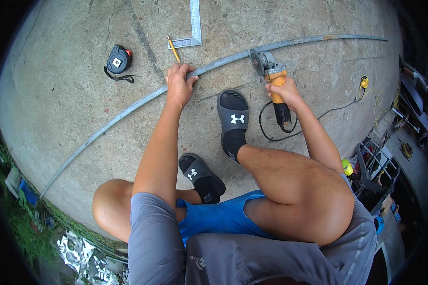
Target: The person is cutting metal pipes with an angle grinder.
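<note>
Metal pipe (223, 62) crosses the concrete slab (57, 118) from near its grassy left edge toward its right edge, with a black tape measure (119, 60) beyond it on the left. Farther right, the left hand (179, 81) grasps the pipe near its middle — a yellow pencil (174, 50) at its fingers, held or not I cannot tell — beside a try square (195, 23). An angle grinder (277, 78), its disc right by the pipe, is clasped in the right hand (287, 93).

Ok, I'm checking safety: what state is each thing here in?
Angle grinder, in right hand; spin unclear
Metal bar, left hand on it
Cord, seemingly joined to yellow connector
Tape measure, no blade visible
Square, lying flat
Pencil, beside left hand; grip unclear
Slides, worn
</note>
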Available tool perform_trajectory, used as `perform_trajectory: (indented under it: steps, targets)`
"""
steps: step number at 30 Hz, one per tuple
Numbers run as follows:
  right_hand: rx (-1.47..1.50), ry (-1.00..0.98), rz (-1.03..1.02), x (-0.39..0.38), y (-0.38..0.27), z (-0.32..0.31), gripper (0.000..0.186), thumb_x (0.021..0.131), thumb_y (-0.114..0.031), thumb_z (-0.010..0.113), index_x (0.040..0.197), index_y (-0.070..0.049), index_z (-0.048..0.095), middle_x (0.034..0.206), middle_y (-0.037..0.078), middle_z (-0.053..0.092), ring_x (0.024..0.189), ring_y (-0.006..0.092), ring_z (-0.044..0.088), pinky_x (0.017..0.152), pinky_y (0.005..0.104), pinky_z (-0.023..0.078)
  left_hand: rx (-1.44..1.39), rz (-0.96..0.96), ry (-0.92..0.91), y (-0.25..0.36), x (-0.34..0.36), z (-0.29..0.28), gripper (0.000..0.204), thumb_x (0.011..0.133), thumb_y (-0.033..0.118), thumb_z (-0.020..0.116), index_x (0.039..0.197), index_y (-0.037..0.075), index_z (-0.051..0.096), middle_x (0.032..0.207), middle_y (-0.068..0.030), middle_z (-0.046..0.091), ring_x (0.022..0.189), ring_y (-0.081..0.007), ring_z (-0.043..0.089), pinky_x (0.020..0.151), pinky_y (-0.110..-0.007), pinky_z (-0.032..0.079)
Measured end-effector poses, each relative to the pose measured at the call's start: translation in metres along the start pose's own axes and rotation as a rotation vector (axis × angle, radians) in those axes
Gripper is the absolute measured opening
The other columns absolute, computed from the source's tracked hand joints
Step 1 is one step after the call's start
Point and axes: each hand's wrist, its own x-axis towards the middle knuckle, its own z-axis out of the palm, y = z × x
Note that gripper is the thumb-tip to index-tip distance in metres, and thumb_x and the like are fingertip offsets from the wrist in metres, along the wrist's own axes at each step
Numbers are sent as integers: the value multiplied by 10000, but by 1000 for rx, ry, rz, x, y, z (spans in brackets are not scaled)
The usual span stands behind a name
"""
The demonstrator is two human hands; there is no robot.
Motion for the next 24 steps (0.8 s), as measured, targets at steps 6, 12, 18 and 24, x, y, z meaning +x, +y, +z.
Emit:
perform_trajectory:
  steps: [6,12,18,24]
  targets:
    - [-34,-7,16,1,1,-3,287,788,-148,779,979,8,634,792,52,668,660,126,638,598,287,507,28,18,11,2,0,-1,263,761,113,785,999,93,675,1015,-96,603,1051,-313,532,962,-413,403]
    - [-33,-10,17,2,3,4,285,791,-146,776,982,8,632,804,51,665,665,125,638,598,284,507,36,5,7,-2,-1,-2,259,767,114,781,1003,94,675,1020,-95,602,1055,-312,529,964,-414,400]
    - [-13,-20,7,-1,-2,2,297,791,-141,777,1002,7,629,816,50,662,668,127,639,604,282,515,17,-11,-4,1,-1,-1,260,763,106,779,1001,96,674,1030,-93,592,1056,-311,517,973,-413,388]
    - [-29,-24,25,6,2,6,289,788,-133,779,993,5,629,809,49,663,663,126,639,600,282,517,6,-27,-5,-1,-2,-4,264,757,96,779,997,94,672,1036,-96,581,1069,-312,505,987,-409,376]
